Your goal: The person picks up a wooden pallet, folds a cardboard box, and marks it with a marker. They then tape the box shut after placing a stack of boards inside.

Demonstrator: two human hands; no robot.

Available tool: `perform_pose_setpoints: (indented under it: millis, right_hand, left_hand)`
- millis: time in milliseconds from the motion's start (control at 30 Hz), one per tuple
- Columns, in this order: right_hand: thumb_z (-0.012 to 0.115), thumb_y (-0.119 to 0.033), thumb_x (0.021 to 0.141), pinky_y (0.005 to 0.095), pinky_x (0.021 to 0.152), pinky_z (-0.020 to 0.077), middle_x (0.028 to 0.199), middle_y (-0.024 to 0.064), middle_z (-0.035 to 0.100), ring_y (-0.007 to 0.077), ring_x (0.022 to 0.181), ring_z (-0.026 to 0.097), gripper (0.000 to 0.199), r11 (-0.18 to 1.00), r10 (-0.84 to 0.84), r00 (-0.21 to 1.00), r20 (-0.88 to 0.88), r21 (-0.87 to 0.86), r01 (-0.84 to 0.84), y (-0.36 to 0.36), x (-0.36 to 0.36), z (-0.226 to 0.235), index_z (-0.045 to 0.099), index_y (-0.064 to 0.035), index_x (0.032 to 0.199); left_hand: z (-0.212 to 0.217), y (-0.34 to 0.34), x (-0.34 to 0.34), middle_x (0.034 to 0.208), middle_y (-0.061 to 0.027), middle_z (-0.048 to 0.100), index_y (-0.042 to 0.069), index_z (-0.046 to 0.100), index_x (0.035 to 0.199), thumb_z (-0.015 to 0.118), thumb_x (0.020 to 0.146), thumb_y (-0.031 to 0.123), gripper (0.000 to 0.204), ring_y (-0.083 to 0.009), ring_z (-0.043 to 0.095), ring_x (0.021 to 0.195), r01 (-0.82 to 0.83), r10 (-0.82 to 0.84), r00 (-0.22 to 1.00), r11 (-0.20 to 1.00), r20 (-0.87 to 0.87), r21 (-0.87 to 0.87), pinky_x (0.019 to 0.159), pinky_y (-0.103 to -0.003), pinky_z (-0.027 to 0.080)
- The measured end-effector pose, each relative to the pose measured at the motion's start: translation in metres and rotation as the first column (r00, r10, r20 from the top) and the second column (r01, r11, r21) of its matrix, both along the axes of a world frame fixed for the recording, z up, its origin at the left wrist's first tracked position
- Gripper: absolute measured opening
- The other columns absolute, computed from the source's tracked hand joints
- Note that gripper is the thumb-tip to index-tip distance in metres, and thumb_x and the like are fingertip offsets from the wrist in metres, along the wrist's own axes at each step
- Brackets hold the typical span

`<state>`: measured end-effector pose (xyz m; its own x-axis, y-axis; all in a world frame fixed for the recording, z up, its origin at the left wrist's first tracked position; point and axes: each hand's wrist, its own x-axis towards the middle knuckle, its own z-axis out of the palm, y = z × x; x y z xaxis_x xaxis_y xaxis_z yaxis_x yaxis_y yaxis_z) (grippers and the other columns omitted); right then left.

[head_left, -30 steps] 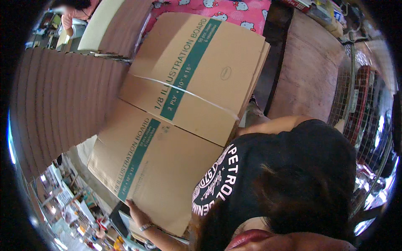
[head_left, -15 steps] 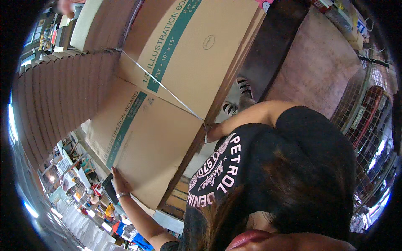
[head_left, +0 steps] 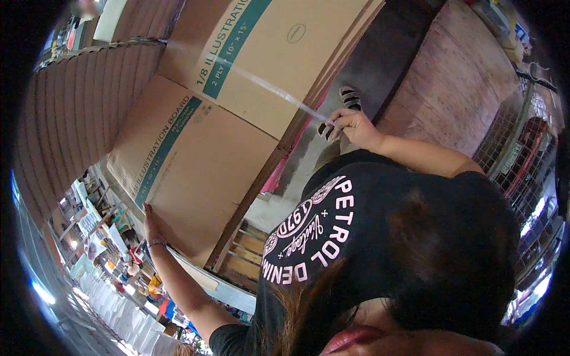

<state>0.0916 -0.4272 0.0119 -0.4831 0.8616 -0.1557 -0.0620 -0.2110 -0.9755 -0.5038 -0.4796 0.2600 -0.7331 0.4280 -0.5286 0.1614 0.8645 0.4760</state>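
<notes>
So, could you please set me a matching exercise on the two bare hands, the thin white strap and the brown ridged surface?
Column one
1. Left hand with a wristband
2. Bare right hand
3. Thin white strap
4. Brown ridged surface

Column two
A. Crossing the long green printed band
B. Along the picture's left side
C. Pinching something thin between its fingers
D. At the lower-left edge of the flat tan cardboard panel

Right pairs: 1-D, 2-C, 3-A, 4-B.
</notes>
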Motion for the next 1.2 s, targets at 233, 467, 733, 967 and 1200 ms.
perform_pose_setpoints:
  millis: [233,467,733,967,1200]
  right_hand:
    - [0.054,-0.012,0.075,0.0299,0.070,0.0481,0.078,0.0072,0.064,0.0153,0.075,0.060,0.017,0.990,-0.119,0.882,0.457,-0.012,0.140,0.068,0.054,-0.053,0.064,-0.0013,0.085]
    - [0.061,-0.022,0.072,0.0310,0.061,0.0445,0.072,0.0085,0.064,0.0160,0.068,0.059,0.022,0.997,0.074,0.746,0.662,-0.078,-0.030,0.207,0.130,-0.040,0.066,-0.0010,0.074]
    - [0.059,-0.020,0.079,0.0378,0.079,0.0490,0.094,0.0126,0.066,0.0260,0.089,0.064,0.031,0.711,-0.703,0.321,0.635,0.634,0.303,0.234,0.091,0.001,0.063,-0.0070,0.106]
    - [0.068,-0.026,0.075,0.0439,0.090,0.0450,0.111,0.0174,0.058,0.0343,0.107,0.054,0.044,0.739,-0.251,0.791,0.558,0.638,-0.216,0.314,-0.198,0.005,0.059,-0.0045,0.112]
    - [0.056,-0.020,0.078,0.0443,0.080,0.0488,0.106,0.0163,0.061,0.0313,0.102,0.057,0.034,0.591,0.054,0.517,0.854,0.390,-0.706,0.350,-0.337,-0.045,0.060,-0.0017,0.107]
  left_hand:
    - [-0.019,-0.044,-0.009,0.140,-0.0097,0.040,0.002,0.035,0.139,0.042,0.089,0.062,0.078,-0.0236,0.043,0.122,-0.021,0.012,0.998,0.987,0.056,0.158,0.105,-0.035,0.030]
    - [-0.097,-0.185,-0.063,0.116,-0.0179,0.058,-0.004,0.051,0.121,0.050,0.076,0.074,0.090,-0.0318,0.054,0.105,-0.386,0.385,0.923,0.922,-0.025,-0.039,0.088,-0.052,0.042]
    - [-0.238,-0.057,0.001,0.111,-0.0203,0.060,-0.005,0.056,0.113,0.066,0.080,0.024,0.044,-0.0301,0.056,0.104,0.255,-0.211,0.875,0.966,-0.436,0.044,0.090,-0.037,0.042]
    - [-0.247,0.241,0.036,0.115,-0.0211,0.058,0.002,0.056,0.116,0.063,0.084,0.027,0.041,-0.0355,0.051,0.111,0.644,-0.514,0.685,0.759,-0.517,0.098,0.096,-0.041,0.039]
    - [-0.309,0.349,0.006,0.092,-0.0264,0.061,0.019,0.056,0.119,0.031,0.097,0.035,0.037,-0.0416,0.062,0.082,0.661,-0.717,0.561,0.689,-0.413,-0.297,0.066,-0.051,0.049]
